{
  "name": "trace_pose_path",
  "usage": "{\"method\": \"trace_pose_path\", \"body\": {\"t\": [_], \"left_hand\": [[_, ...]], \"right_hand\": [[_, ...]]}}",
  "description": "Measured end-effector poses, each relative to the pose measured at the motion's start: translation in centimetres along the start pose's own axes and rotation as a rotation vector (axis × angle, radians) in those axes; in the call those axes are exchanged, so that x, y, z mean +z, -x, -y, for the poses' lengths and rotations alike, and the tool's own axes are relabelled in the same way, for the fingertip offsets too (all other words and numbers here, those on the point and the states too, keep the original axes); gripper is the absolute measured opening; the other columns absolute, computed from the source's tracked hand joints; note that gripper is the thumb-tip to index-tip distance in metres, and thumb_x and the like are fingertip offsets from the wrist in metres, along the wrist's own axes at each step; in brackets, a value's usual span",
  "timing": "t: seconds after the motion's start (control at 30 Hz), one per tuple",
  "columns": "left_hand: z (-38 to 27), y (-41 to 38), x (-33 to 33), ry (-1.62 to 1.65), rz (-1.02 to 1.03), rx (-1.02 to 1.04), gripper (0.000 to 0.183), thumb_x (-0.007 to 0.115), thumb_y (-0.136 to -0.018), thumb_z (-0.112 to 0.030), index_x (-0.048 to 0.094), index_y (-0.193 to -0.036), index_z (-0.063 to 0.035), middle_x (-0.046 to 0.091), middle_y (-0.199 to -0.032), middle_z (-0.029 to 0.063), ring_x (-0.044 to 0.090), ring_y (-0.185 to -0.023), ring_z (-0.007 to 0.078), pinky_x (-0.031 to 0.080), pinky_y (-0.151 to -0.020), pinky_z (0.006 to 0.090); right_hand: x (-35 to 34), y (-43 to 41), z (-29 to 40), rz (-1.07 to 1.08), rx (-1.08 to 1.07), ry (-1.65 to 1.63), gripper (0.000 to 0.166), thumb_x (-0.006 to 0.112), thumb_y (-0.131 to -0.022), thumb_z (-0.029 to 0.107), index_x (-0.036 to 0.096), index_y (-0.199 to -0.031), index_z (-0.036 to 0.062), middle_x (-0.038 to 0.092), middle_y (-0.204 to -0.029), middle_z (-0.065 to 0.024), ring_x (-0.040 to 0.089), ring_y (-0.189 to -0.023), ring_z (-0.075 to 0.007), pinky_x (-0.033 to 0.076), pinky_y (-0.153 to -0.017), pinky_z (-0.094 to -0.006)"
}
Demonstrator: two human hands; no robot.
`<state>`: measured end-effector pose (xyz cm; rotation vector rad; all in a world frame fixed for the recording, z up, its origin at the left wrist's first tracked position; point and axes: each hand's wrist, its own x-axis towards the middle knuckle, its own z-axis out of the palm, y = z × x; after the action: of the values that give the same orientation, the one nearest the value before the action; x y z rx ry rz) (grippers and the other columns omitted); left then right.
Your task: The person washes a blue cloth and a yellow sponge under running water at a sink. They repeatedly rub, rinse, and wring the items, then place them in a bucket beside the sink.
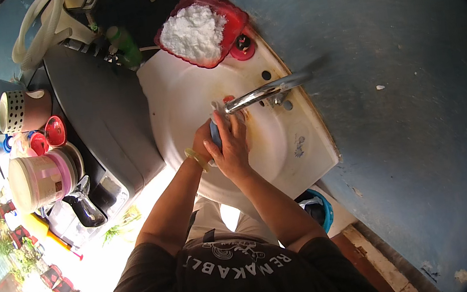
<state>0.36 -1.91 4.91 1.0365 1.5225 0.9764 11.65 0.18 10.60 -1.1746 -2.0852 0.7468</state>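
Both hands meet under the spout of a chrome faucet (262,93), above the basin of a white ceramic sink (171,96). My left hand (202,140), with a pale yellow band at its wrist, grips a small blue item (215,134) that the fingers partly hide. Against the same item lies my right hand (233,143), its fingers curled over it. A crumpled whitish piece (215,106), perhaps cloth or foam, shows at the fingertips. Something small and red (229,99) is just beyond them in the basin. Whether water runs cannot be told.
A red plastic basket (235,19) of white powder (194,34) rests on the sink's far corner, beside a round red item (242,49). Left stands a dark grey appliance or cabinet (96,103) with tubs. A blue wall (386,77) borders the right; a blue-rimmed bin (328,211) sits below.
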Motion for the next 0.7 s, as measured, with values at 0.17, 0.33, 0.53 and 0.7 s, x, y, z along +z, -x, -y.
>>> {"method": "trace_pose_path", "body": {"t": [0.17,0.33,0.53,0.7], "left_hand": [[-0.3,1.2,0.6,0.176,0.026,-0.028,0.018,0.065,-0.083,-0.007,0.063,-0.101,-0.0036,0.066,-0.092,0.0016,0.058,-0.086,0.0096,0.049,-0.077,0.0279],[-0.8,1.8,0.8,0.101,0.012,-0.131,0.027,0.063,-0.074,0.003,0.061,-0.100,-0.0023,0.064,-0.086,0.0011,0.058,-0.077,0.0085,0.050,-0.071,0.0265],[-0.7,1.5,0.5,0.053,-0.023,-0.177,0.040,0.061,-0.065,0.005,0.058,-0.104,-0.0013,0.062,-0.082,0.0029,0.058,-0.075,0.0134,0.050,-0.070,0.0275],[-3.1,0.4,-0.6,0.288,0.019,-0.234,0.046,0.062,-0.065,0.004,0.057,-0.110,0.0005,0.062,-0.092,0.0083,0.060,-0.076,0.0173,0.050,-0.071,0.0276]], "right_hand": [[1.5,-1.2,-3.1,-0.041,0.079,-0.112,0.046,0.065,-0.082,0.022,0.051,-0.123,0.0064,0.048,-0.121,-0.0196,0.047,-0.108,-0.0375,0.041,-0.091,-0.0451],[1.9,-2.5,-5.1,0.083,0.386,-0.309,0.037,0.054,-0.091,0.032,0.059,-0.112,0.0013,0.063,-0.101,-0.0175,0.059,-0.092,-0.0341,0.046,-0.081,-0.0387],[2.9,-3.0,-10.4,0.276,0.853,-0.713,0.060,0.037,-0.096,0.052,0.065,-0.098,-0.0006,0.067,-0.085,-0.0142,0.064,-0.085,-0.0239,0.046,-0.076,-0.0365],[0.9,-1.1,-12.4,0.151,0.625,-0.443,0.053,0.040,-0.096,0.045,0.054,-0.120,-0.0002,0.056,-0.119,-0.0204,0.052,-0.112,-0.0307,0.038,-0.096,-0.0365]]}}
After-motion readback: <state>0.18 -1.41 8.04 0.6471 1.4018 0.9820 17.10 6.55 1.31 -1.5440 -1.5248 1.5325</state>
